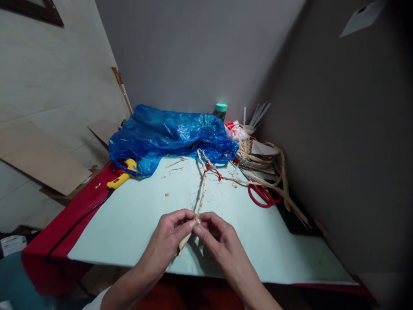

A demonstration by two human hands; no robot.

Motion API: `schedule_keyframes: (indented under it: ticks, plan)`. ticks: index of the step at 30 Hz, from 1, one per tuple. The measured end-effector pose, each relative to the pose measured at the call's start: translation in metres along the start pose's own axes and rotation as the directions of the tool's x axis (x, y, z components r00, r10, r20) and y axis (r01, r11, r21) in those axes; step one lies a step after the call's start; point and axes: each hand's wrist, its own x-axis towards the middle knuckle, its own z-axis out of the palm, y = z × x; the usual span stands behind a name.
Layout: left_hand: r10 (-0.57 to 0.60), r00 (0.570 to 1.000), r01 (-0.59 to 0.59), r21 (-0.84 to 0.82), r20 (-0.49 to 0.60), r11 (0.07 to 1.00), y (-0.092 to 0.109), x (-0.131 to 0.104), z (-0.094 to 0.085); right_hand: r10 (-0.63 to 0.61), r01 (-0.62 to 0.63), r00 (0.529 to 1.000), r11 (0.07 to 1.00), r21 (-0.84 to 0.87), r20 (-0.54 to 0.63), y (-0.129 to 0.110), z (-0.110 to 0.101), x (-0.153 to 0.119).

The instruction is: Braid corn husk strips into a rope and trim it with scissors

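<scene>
Near the front of the table, my left hand (169,236) and my right hand (219,239) meet fingertip to fingertip. Both pinch the near end of a pale braided cord (203,189), which looks made of dried plant fibre. A loose flat strand hangs down from the pinch, partly behind my left hand. Away from me the cord runs up to a loop, where a red tie (211,168) is knotted around it. Another braided length goes off to the right from there. The fingertips hide the exact spot being held.
Behind lies a crumpled blue plastic bag (171,133). At left rests a yellow glue gun (124,175) with a black cable. Red-handled scissors (263,196), a woven basket (254,159) and loose fibre strips are on the right. A green-lidded jar (221,110) stands at the wall.
</scene>
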Motion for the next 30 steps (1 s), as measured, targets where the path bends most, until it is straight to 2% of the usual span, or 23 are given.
schedule_keyframes:
  ticks: [4,7,10,18,21,26,30]
  plan:
    - [0.028,0.997,-0.025,0.039,-0.074,0.999,-0.002,0.0,-0.003,0.014,-0.011,1.0,0.989,0.146,-0.019,0.001,0.008,0.009]
    - [0.01,0.993,-0.009,0.012,-0.118,1.0,-0.006,0.002,-0.004,0.072,-0.064,0.997,0.966,0.249,-0.023,-0.002,0.008,0.013]
    - [-0.007,0.989,0.005,-0.017,-0.15,1.0,-0.007,0.006,-0.003,0.083,-0.062,0.995,0.948,0.313,-0.053,-0.008,0.008,0.017]
    - [-0.059,0.995,0.056,-0.043,-0.084,0.998,0.003,0.015,-0.005,0.037,-0.004,0.995,0.947,0.322,-0.094,-0.013,0.007,0.031]
    - [-0.077,0.993,0.073,-0.049,-0.09,0.996,0.003,0.018,-0.006,0.046,-0.015,0.996,0.933,0.359,-0.078,-0.01,0.006,0.035]
    - [-0.053,0.994,0.051,-0.027,-0.1,0.998,0.004,0.015,-0.009,0.028,-0.018,0.999,0.953,0.302,-0.03,-0.01,0.005,0.033]
    - [-0.103,0.991,0.098,-0.064,-0.087,0.993,0.005,0.009,-0.011,-0.006,-0.021,0.994,0.971,0.237,0.112,-0.008,0.0,0.029]
